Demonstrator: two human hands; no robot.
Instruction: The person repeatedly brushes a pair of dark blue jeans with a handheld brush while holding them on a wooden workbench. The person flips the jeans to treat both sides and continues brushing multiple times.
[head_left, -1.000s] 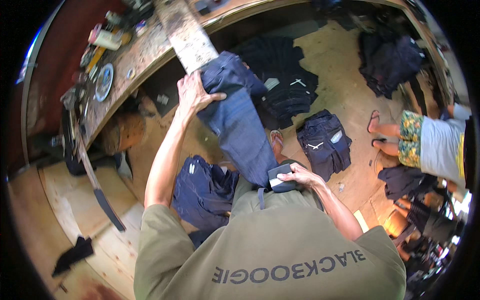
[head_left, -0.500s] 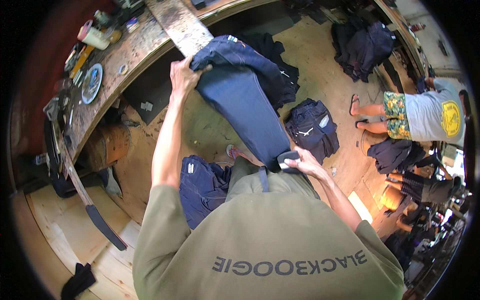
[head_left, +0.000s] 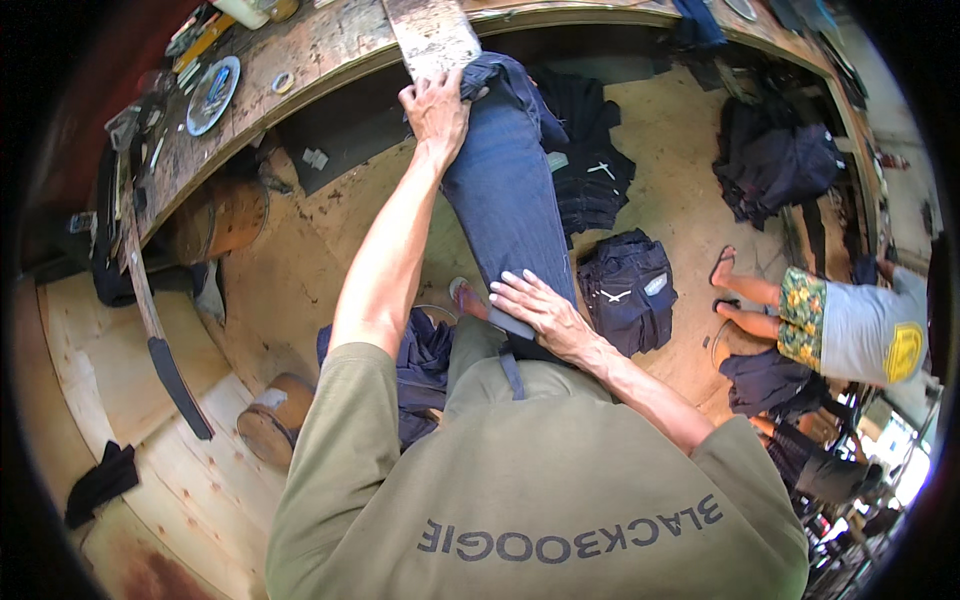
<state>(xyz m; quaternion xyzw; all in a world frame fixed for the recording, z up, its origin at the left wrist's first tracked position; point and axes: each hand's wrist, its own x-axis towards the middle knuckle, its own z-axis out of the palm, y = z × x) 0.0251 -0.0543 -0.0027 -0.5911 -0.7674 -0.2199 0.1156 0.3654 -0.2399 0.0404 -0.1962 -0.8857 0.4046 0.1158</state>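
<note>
A pair of dark blue jeans [head_left: 507, 200] is drawn over a narrow board [head_left: 432, 35] that juts from the bench, one leg sloping down to my lap. At the far end, my left hand [head_left: 437, 115] has its fingers bent over the bunched denim beside the board. My right hand [head_left: 542, 312] presses a small dark grey block [head_left: 511, 323] against the lower leg. Its fingers stretch over the block, which looks like a sanding block and is partly hidden beneath them.
The curved workbench [head_left: 330, 50] carries a round dish [head_left: 213, 95] and a tape roll [head_left: 283, 82]. Folded jeans [head_left: 628, 290] and other dark garments [head_left: 775, 165] lie about on the floor. A person [head_left: 860, 325] in flowered shorts stands at right. A wooden drum [head_left: 275, 415] stands at left.
My right hand has turned over from gripping the block at the leg's end to pressing it flat on the denim. My left hand has shifted along the jeans toward the board. The view has swung left.
</note>
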